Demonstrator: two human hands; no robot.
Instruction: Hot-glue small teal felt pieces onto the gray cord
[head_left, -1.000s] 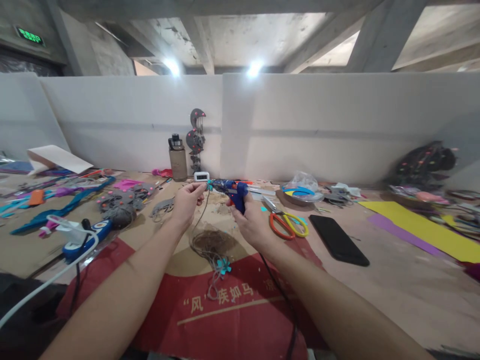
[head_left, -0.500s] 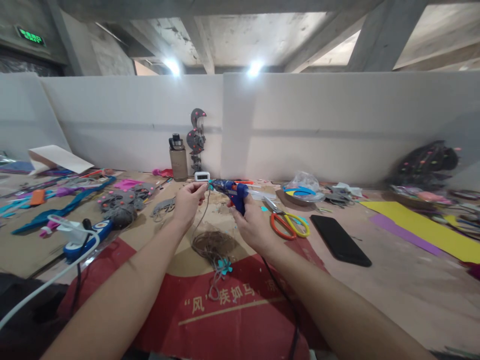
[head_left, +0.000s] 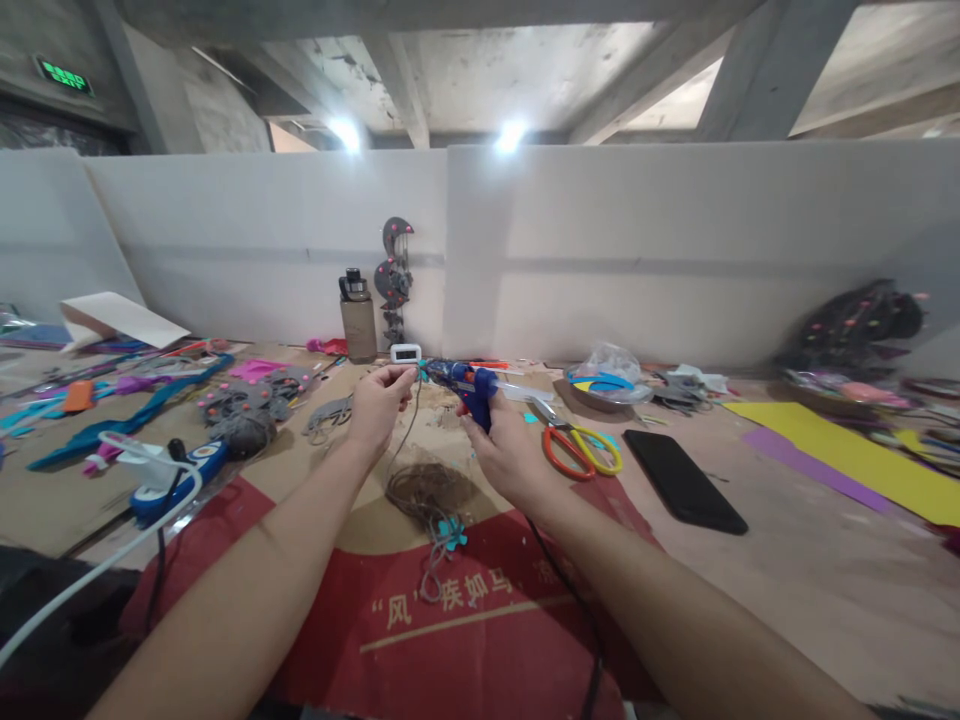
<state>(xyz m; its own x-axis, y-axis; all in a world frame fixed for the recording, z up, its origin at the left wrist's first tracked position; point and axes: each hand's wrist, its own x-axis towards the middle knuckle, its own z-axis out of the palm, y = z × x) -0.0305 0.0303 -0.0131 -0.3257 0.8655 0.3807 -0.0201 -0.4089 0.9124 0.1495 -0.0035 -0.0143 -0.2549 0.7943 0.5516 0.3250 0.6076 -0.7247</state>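
Observation:
A blue glue gun (head_left: 480,393) is gripped in my right hand (head_left: 504,440), its nozzle pointing left and a clear glue stick (head_left: 525,391) jutting from its back. My left hand (head_left: 379,405) pinches a grey cord (head_left: 409,432) close to the nozzle; a small turquoise piece shows at the fingertips. From there the cord runs down to a loose tangle (head_left: 427,492) on the cardboard (head_left: 360,535). Beside the tangle lies a turquoise flower-shaped cutout (head_left: 452,533). Whether nozzle and cord touch, I cannot tell.
Right of my right hand are scissors (head_left: 581,450) with red and yellow handles and a black phone (head_left: 682,480). A bottle (head_left: 358,318) and a small white digital display (head_left: 406,353) stand at the back. A blue power strip (head_left: 180,480) lies left.
Both hands keep nearly the same pose, with the glue gun and cord still held. The whole view has shifted very slightly.

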